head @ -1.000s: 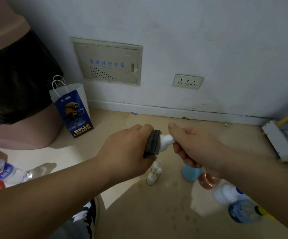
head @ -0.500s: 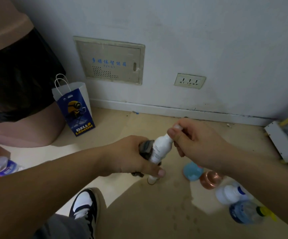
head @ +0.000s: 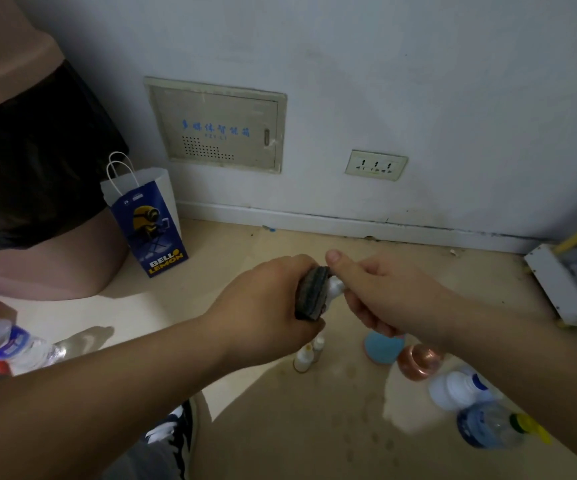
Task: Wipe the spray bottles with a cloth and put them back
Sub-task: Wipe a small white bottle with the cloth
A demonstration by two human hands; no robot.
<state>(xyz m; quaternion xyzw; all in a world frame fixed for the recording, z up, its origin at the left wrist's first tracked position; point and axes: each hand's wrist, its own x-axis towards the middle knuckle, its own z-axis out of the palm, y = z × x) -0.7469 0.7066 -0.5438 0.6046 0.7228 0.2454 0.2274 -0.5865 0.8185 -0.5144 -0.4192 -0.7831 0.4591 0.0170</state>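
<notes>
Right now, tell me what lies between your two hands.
In the head view: a dark cloth, gripped by the left hand, pressed against the small white bottle that the right hand holds.

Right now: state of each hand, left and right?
Left hand: closed, gripping the dark cloth.
Right hand: closed, holding the small white spray bottle, which touches the cloth.

The left forearm (head: 107, 393) and right forearm (head: 522, 358) are stretched forward, the 2 hands held close together. The left hand (head: 266, 306) is curled round a dark cloth (head: 311, 294); a small white bottle (head: 335, 289) is gripped by the right hand (head: 384, 296), thumb on top.
</notes>
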